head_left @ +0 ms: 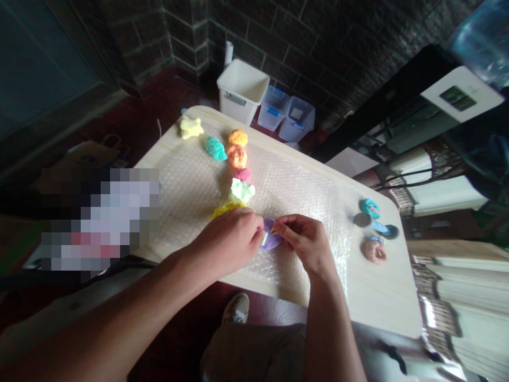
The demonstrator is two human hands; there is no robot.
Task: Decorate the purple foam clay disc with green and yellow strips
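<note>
Between my hands lies a flat purple piece of modelling clay (272,242) on bubble wrap. My left hand (233,240) is closed at its left side, thumb and fingers pressed together at its edge. By that thumb a small pale green bit (265,238) shows on the purple. My right hand (305,239) pinches at the purple clay's upper right, with a tiny yellow bit (274,230) at its fingertips. Partly behind my left hand is yellow clay (227,209). Beyond it, pale green clay (242,190), dark pink clay (242,175) and orange lumps (237,157) form a row.
Bubble wrap (294,185) covers much of the pale table (382,302). Teal clay (215,148) and a pale yellow shape (191,127) lie at the far left. Several clay pieces, including a pinkish-brown one (375,251), are on the right. Bins (242,87) stand beyond the table.
</note>
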